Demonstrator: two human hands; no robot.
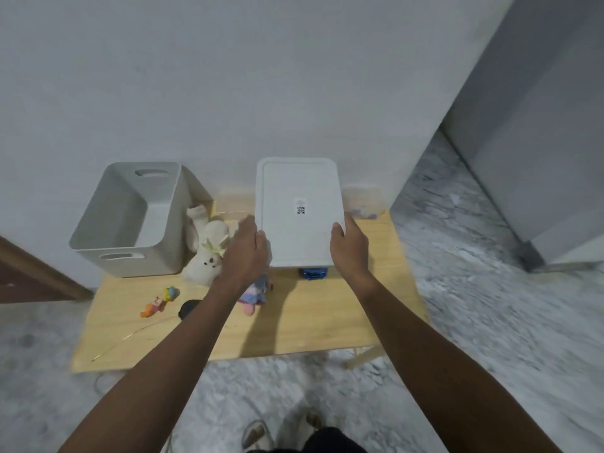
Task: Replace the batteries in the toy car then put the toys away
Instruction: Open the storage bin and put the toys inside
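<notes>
I hold a white storage bin (299, 191) upside down above the wooden table (310, 322), its flat bottom with a small QR label facing me. My left hand (246, 253) grips its left edge and my right hand (349, 246) grips its right edge. A blue object (313, 273), possibly the toy car, shows just under the bin's near edge. A white plush rabbit (206, 253) lies left of my left hand. A pastel plush doll (255, 294) lies under my left wrist. A small orange and blue figure (160, 302) and a dark round object (188, 309) lie further left.
A second grey-white bin (170, 204) stands open at the table's back left against the wall. A clear container (364, 201) sits at the back right corner. Marble floor surrounds the low table, and my sandalled feet (258, 434) show below its front edge.
</notes>
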